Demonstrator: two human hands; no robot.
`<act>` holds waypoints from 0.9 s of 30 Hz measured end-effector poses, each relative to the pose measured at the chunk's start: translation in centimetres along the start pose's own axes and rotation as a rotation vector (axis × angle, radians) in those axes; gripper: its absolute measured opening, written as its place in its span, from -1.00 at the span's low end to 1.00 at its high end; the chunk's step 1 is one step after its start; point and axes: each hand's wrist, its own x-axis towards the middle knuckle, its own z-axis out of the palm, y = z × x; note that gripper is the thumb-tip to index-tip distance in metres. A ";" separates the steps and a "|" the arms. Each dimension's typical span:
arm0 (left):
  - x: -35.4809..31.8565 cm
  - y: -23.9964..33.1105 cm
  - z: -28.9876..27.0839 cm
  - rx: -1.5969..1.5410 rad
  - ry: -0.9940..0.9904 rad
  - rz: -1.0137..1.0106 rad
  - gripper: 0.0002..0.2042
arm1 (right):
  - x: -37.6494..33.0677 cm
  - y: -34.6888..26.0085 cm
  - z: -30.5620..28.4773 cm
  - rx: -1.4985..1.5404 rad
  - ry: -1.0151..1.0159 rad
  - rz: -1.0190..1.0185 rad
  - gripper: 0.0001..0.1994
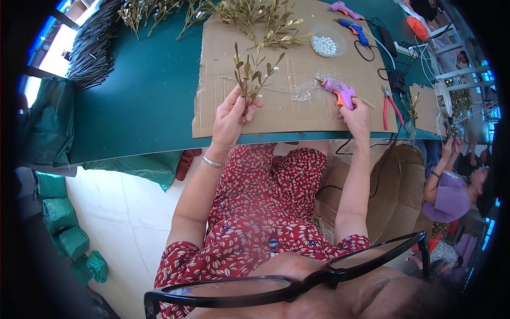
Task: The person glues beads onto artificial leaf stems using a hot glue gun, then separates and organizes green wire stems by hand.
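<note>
Sprig (pixel 254 74) stem hidden in left hand (pixel 229 118)

Left hand (pixel 229 118): I am raising it, bare forearm extended, fingers pinching closed, wrist braceleted. Right hand (pixel 357 118): I am reaching it forward, bare arm straight, fingers curling closed in a grip.
</note>
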 end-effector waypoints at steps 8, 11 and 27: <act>0.3 0.0 0.6 0.025 0.162 0.069 -0.59 | -3.3 -2.6 -1.2 0.913 0.289 -0.323 -0.75; 0.2 -0.3 -0.3 0.077 0.156 0.024 -0.54 | -7.1 -4.6 -2.4 1.147 0.010 -0.351 -0.77; 0.1 -0.3 0.5 0.158 0.140 0.059 -0.45 | -12.0 -7.3 3.7 1.083 -0.428 -0.243 -0.87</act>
